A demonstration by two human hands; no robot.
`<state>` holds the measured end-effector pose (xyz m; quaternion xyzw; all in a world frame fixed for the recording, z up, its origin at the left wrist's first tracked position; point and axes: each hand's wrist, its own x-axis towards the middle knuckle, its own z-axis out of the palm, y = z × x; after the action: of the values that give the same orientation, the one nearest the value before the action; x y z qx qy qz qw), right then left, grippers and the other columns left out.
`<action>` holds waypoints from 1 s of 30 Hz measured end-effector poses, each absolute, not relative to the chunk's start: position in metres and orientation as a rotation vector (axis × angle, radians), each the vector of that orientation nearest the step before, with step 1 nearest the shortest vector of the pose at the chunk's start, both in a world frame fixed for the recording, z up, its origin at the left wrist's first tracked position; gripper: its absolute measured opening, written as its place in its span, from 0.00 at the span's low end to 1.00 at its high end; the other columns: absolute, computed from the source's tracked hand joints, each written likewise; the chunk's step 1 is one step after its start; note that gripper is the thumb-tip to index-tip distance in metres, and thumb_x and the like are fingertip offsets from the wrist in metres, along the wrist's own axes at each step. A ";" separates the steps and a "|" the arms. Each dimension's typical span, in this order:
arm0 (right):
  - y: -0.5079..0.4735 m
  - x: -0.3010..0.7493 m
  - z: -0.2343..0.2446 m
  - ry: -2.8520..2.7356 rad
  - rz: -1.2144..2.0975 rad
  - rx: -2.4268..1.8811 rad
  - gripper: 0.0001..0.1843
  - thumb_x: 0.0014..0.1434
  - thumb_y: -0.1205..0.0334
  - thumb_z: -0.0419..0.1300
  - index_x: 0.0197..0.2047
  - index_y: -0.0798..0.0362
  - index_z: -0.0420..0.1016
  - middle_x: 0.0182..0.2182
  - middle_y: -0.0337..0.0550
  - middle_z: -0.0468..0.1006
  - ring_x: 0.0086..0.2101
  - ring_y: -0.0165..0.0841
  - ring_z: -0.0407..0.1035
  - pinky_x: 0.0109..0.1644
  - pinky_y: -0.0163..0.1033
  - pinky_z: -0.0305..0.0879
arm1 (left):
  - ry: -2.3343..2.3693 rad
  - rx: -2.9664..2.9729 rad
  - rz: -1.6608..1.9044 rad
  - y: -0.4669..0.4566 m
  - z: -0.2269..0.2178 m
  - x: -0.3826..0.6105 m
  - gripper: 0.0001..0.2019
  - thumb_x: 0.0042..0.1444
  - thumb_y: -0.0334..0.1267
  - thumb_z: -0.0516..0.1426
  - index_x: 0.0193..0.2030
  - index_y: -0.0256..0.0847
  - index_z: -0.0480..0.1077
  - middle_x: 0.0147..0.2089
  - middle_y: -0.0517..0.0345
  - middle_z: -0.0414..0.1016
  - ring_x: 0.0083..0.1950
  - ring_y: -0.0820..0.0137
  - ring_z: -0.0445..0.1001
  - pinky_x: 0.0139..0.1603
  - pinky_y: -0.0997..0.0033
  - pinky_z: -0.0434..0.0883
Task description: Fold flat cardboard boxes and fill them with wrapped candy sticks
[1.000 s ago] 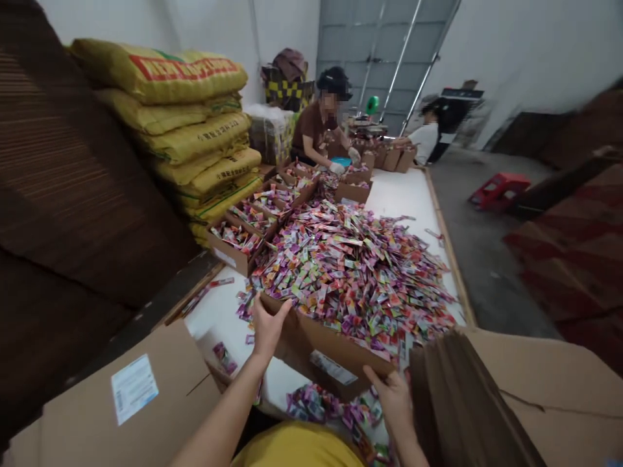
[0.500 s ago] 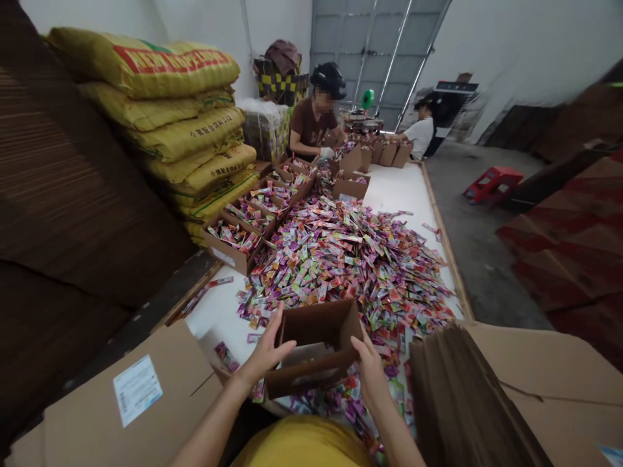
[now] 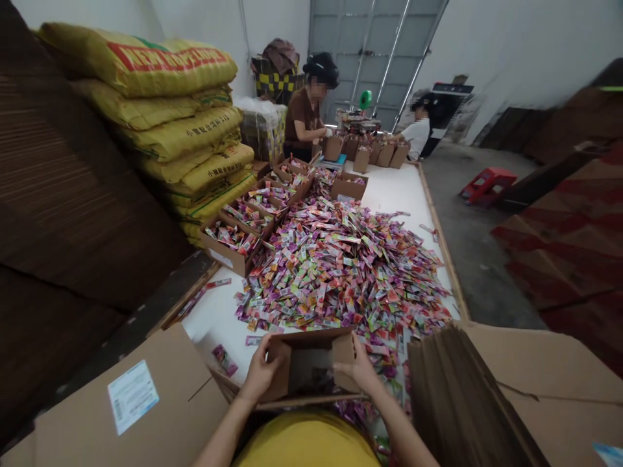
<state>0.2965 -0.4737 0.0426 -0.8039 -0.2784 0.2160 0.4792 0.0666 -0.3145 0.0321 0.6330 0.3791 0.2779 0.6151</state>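
Note:
A small brown cardboard box [image 3: 311, 368] sits at the near edge of the white table [image 3: 394, 188], close to my body, its open end facing me. My left hand [image 3: 260, 375] grips its left side and my right hand [image 3: 359, 370] holds its right flap. Just beyond the box lies a big heap of colourful wrapped sachets [image 3: 341, 266], spreading across the table. A few loose sachets lie under and beside the box.
A row of filled boxes [image 3: 243, 227] lines the table's left edge, with yellow sacks [image 3: 170, 123] stacked behind. Flat cardboard [image 3: 141, 395] lies at my left, a stack of folded cartons [image 3: 457, 395] at my right. Two people [image 3: 306, 110] work at the far end. A red stool [image 3: 487, 185] stands on the floor.
The flat carton was opened into a box shape and drawn back toward my body. Both hands moved from its outer edges onto its side flaps.

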 end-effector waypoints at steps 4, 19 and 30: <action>-0.493 0.297 0.100 -0.995 0.549 -1.869 0.40 0.48 0.50 0.67 0.63 0.49 0.65 0.64 0.52 0.64 0.65 0.46 0.54 0.67 0.51 0.54 | 0.875 1.514 0.608 -0.323 0.027 0.056 0.17 0.48 0.36 0.57 0.47 0.46 0.71 0.47 0.57 0.77 0.52 0.60 0.75 0.55 0.58 0.73; -0.475 0.284 0.118 -1.516 0.399 -2.366 0.17 0.60 0.54 0.62 0.51 0.50 0.76 0.50 0.49 0.76 0.52 0.45 0.64 0.57 0.51 0.58 | 0.636 2.311 -0.194 -0.291 0.113 0.054 0.33 0.50 0.54 0.63 0.62 0.47 0.68 0.70 0.40 0.60 0.73 0.44 0.51 0.69 0.30 0.41; -0.472 0.255 0.079 -1.454 0.202 -2.385 0.01 0.60 0.63 0.62 0.37 0.48 0.74 0.43 0.43 0.73 0.56 0.44 0.56 0.58 0.50 0.51 | 0.431 2.693 0.273 -0.339 0.064 0.094 0.13 0.59 0.45 0.59 0.46 0.42 0.75 0.69 0.39 0.59 0.70 0.50 0.57 0.70 0.35 0.44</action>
<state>0.2546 -0.4717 0.0790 -0.8393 -0.5117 0.0712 0.1696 0.0940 -0.3388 0.0636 0.9628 0.1540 0.0976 0.1993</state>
